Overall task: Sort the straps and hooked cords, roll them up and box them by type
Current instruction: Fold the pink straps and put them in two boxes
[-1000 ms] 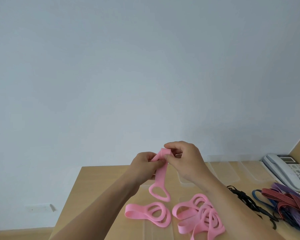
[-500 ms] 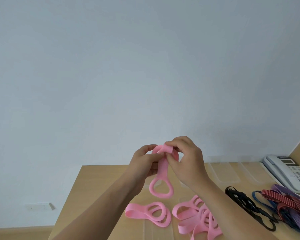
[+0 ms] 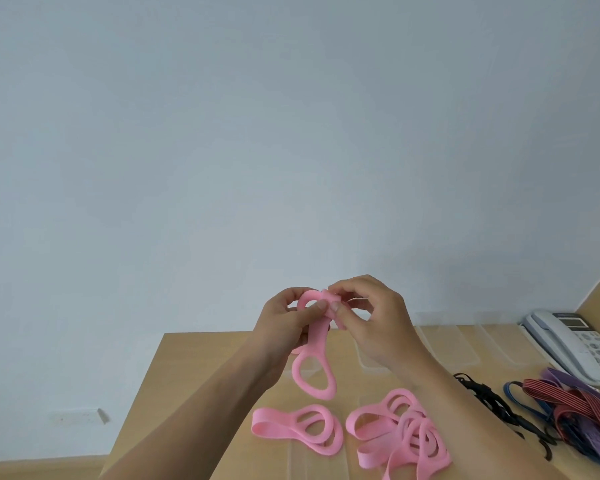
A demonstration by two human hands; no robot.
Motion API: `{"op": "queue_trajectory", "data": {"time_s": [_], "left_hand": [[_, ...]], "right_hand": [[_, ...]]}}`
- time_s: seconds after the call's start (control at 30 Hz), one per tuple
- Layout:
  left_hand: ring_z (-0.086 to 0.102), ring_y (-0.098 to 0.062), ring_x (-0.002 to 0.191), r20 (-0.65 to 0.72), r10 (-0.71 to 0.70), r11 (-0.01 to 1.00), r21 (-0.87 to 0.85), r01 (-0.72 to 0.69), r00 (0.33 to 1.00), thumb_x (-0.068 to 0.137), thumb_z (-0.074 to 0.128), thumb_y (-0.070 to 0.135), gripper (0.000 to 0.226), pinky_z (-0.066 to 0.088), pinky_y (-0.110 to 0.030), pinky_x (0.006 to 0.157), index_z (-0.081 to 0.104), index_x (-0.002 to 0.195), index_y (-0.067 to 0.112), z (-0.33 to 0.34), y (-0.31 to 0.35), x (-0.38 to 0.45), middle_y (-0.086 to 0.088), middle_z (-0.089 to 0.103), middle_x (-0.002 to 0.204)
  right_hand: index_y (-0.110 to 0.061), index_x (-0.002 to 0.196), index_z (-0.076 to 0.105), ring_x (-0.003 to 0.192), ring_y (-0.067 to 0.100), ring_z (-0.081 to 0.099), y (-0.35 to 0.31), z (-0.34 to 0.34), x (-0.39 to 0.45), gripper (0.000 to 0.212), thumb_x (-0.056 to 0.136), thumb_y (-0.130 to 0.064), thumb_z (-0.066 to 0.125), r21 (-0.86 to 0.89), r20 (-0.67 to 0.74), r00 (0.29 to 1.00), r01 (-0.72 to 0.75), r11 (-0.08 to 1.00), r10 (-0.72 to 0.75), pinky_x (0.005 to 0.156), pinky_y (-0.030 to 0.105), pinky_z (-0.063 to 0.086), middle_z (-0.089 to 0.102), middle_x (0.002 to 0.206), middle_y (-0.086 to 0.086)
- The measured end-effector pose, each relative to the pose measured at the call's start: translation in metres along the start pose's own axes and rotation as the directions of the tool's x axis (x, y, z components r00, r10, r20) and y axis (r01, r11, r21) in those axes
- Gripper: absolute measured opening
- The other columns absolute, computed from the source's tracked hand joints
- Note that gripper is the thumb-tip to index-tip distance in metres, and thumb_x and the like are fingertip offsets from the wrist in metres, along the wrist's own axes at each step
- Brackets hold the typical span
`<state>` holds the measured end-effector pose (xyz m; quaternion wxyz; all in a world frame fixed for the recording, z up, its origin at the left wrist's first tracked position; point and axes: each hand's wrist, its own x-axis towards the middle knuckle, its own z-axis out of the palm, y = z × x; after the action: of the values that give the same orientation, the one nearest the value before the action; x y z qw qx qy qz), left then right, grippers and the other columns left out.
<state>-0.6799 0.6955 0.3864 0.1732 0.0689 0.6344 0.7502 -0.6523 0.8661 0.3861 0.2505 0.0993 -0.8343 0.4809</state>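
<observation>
Left hand (image 3: 284,318): pinches the top of the pink strap (image 3: 315,362).
Right hand (image 3: 371,317): pinches the same rolled top end.
Strap: held above the desk (image 3: 194,368); lower loop hangs below both hands.
Pile (image 3: 402,434): on desk, below the right hand.

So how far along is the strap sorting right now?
Early. Both hands, left hand and right hand, are rolling one pink strap. Loose pink straps and the hooked cords still lie unrolled on the table. Nothing visibly boxed.
</observation>
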Motion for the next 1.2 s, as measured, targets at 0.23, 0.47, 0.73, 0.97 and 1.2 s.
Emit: {"op": "queue_trajectory", "data": {"time_s": [0.23,0.47,0.73,0.97,1.2], "left_hand": [[0.075,-0.031,0.094,0.012,-0.008,1.000,0.001,0.008,1.000,0.091,0.076,0.024,0.034,0.054,-0.059,0.098,0.065,0.120,0.010,-0.003,0.002,-0.001,-0.018,0.077,0.105],[0.076,-0.031,0.095,-0.016,-0.062,0.996,0.070,0.063,0.998,0.092,0.074,0.036,0.040,0.059,-0.050,0.094,0.062,0.124,0.016,-0.007,-0.001,-0.001,-0.009,0.080,0.099],[0.074,-0.038,0.100,-0.010,-0.071,0.997,0.023,0.071,0.997,0.091,0.075,0.037,0.042,0.057,-0.051,0.097,0.060,0.125,0.017,-0.020,-0.003,-0.001,-0.014,0.078,0.102],[0.074,-0.038,0.097,0.011,-0.082,0.997,0.008,0.082,0.997,0.094,0.073,0.017,0.042,0.054,-0.058,0.099,0.053,0.131,0.015,-0.035,-0.005,-0.004,-0.018,0.077,0.106],[0.073,-0.038,0.103,0.007,-0.059,0.997,0.046,0.059,0.998,0.094,0.070,0.004,0.040,0.052,-0.059,0.101,0.055,0.130,0.016,-0.051,-0.007,-0.004,-0.013,0.077,0.108]], "right_hand": [[-0.024,0.098,0.075,0.083,0.012,0.069,-0.007,0.001,0.002,0.018,0.090,-0.009,0.070,-0.014,0.063,0.995,-0.081,0.997,0.082,0.078,0.039,0.057,0.074,0.090,-0.015],[-0.029,0.094,0.076,0.081,0.009,0.066,-0.008,0.011,-0.005,0.026,0.088,-0.004,0.072,-0.128,-0.024,0.999,0.029,0.991,-0.033,0.071,0.028,0.053,0.071,0.084,-0.018],[-0.017,0.094,0.072,0.080,0.005,0.064,-0.006,0.026,-0.013,0.027,0.078,0.005,0.077,-0.235,-0.028,0.984,0.163,0.958,-0.174,0.072,0.014,0.050,0.070,0.089,-0.013],[-0.022,0.093,0.074,0.087,0.006,0.063,-0.011,0.035,-0.015,0.025,0.076,-0.006,0.080,-0.292,0.059,0.977,0.213,0.932,-0.205,0.078,0.023,0.051,0.068,0.089,-0.018],[-0.021,0.121,0.069,0.107,0.010,0.058,-0.015,0.040,-0.007,0.030,0.092,-0.025,0.066,-0.386,0.152,0.988,0.065,0.920,-0.006,0.094,0.025,0.044,0.067,0.103,-0.014]]}}
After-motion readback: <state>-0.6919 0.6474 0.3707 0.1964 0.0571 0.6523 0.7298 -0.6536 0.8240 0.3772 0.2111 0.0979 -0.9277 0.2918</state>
